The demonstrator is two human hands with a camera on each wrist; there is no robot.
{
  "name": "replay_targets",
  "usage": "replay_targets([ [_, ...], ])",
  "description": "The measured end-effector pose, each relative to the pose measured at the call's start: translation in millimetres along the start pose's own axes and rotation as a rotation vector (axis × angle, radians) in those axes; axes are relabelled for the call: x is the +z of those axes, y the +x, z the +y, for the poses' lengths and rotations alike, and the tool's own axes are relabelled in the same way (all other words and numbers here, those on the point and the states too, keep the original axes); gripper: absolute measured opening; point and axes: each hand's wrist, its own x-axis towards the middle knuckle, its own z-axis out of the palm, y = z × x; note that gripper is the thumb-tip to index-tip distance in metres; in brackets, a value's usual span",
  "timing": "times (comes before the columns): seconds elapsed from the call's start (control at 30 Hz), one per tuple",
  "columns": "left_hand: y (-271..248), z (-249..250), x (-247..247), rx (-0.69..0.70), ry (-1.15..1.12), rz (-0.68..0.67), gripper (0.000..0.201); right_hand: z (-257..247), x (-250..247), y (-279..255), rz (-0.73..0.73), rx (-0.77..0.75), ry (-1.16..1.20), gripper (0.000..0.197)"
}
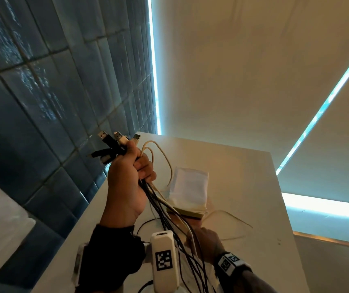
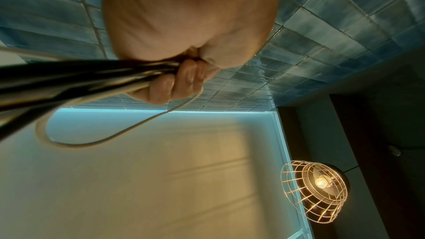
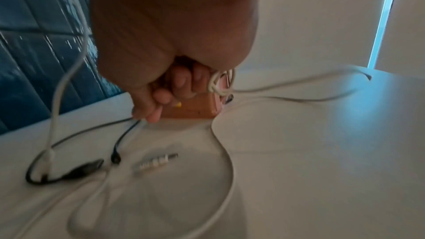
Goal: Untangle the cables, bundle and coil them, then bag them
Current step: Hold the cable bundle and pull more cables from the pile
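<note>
My left hand (image 1: 131, 178) is raised above the white table (image 1: 243, 187) and grips a bundle of black and white cables (image 1: 165, 208) in its fist. Several USB plugs (image 1: 118, 138) stick out above the fist. In the left wrist view the fingers (image 2: 174, 83) are curled round the bundle (image 2: 69, 79), and one white loop hangs free. Lower down, my right hand (image 1: 206, 240) has its fingers (image 3: 165, 94) curled on the strands that hang toward the table. A white cloth bag (image 1: 190, 187) lies on a thin tan stack behind the cables.
Loose cable ends lie on the table (image 3: 322, 152): a white plug (image 3: 156, 163) and a black plug (image 3: 115, 157). A cream cable loop (image 1: 232, 218) lies right of the bag. A blue tiled wall (image 1: 42, 102) runs along the left. A wire-cage lamp (image 2: 315, 192) hangs overhead.
</note>
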Motion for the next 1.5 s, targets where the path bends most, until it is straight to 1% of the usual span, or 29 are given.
replay_targets([
  [0.07, 3.1, -1.0, -4.3, 0.000, 0.004, 0.009, 0.039, 3.7, 7.3, 0.2, -0.007, 0.045, -0.005, 0.021],
  [0.2, 8.1, -5.7, -11.3, -0.034, 0.014, 0.020, 0.040, 8.9, 22.9, -0.6, -0.055, 0.088, 0.032, 0.025],
  [0.33, 11.2, -7.9, -9.8, -0.044, 0.017, 0.027, 0.040, 10.8, 25.2, -0.1, -0.082, 0.089, -0.003, 0.026],
  [0.37, 11.7, -8.3, -8.8, -0.044, 0.019, 0.024, 0.040, 12.1, 26.9, -1.2, -0.088, 0.065, -0.022, 0.027],
  [0.43, 12.7, -10.5, -6.8, -0.044, 0.029, 0.011, 0.041, 15.7, 35.0, -5.3, -0.091, 0.011, -0.044, 0.035],
  [0.5, 12.6, -14.1, -4.2, -0.053, 0.034, 0.002, 0.041, 19.5, 42.7, -10.0, -0.101, 0.027, -0.039, 0.047],
  [0.6, 14.4, -15.5, -1.8, -0.060, 0.030, -0.013, 0.041, 18.5, 38.6, -12.8, -0.117, 0.073, -0.029, 0.034],
  [0.67, 16.3, -14.3, -2.1, -0.053, 0.031, -0.029, 0.042, 18.4, 32.0, -11.4, -0.139, 0.126, 0.081, 0.030],
  [0.7, 16.4, -13.7, -2.1, -0.050, 0.041, -0.028, 0.042, 20.1, 28.7, -10.0, -0.106, 0.147, 0.164, 0.027],
  [0.77, 15.9, -14.3, -2.0, -0.043, 0.074, -0.013, 0.042, 23.0, 17.3, -6.3, 0.006, 0.179, 0.340, 0.017],
  [0.8, 15.3, -15.5, -1.5, -0.041, 0.092, -0.005, 0.043, 23.7, 9.1, -3.7, 0.061, 0.182, 0.455, 0.013],
  [0.83, 14.9, -16.9, -0.7, -0.043, 0.105, -0.003, 0.043, 20.8, -3.3, -1.2, 0.097, 0.174, 0.590, 0.013],
  [0.87, 14.9, -18.2, -0.2, -0.046, 0.112, -0.006, 0.043, 14.1, -19.5, 0.0, 0.105, 0.172, 0.738, 0.014],
  [0.93, 15.2, -21.2, 2.1, -0.054, 0.124, -0.019, 0.042, -1.1, -54.4, 2.8, 0.064, 0.153, 1.012, 0.012],
  [0.97, 15.1, -22.2, 3.2, -0.056, 0.137, -0.025, 0.041, -8.8, -71.8, 2.7, 0.042, 0.119, 1.104, 0.015],
  [1.03, 15.1, -23.9, 5.1, -0.056, 0.174, -0.035, 0.040, -25.4, -103.5, 0.1, 0.020, 0.026, 1.210, 0.033],
  [1.07, 15.1, -24.3, 6.1, -0.059, 0.192, -0.040, 0.041, -35.5, -120.1, -3.0, 0.024, -0.024, 1.249, 0.040],
  [1.1, 15.5, -25.5, 6.6, -0.063, 0.209, -0.044, 0.041, -45.4, -134.4, -7.0, 0.052, -0.076, 1.278, 0.043],
  [1.13, 16.0, -27.1, 7.3, -0.070, 0.230, -0.047, 0.041, -55.6, -147.6, -12.0, 0.102, -0.136, 1.290, 0.042],
  [1.2, 14.9, -30.4, 10.5, -0.087, 0.286, -0.053, 0.041, -77.5, -168.1, -23.6, 0.220, -0.253, 1.222, 0.036],
  [1.27, 13.5, -35.3, 14.6, -0.093, 0.365, -0.040, 0.040, -96.2, -179.4, -32.7, 0.285, -0.355, 1.051, 0.032],
  [1.33, 12.6, -37.3, 16.6, -0.096, 0.409, 0.004, 0.039, -107.3, -183.4, -38.3, 0.305, -0.440, 0.832, 0.029],
  [1.4, 13.5, -35.5, 16.7, -0.118, 0.330, 0.013, 0.038, -108.0, -182.7, -39.5, 0.291, -0.453, 0.699, 0.029],
  [1.5, 11.6, -28.3, 20.1, -0.127, 0.150, -0.081, 0.036, -99.4, -172.5, -37.4, 0.232, -0.408, 0.696, 0.029],
])
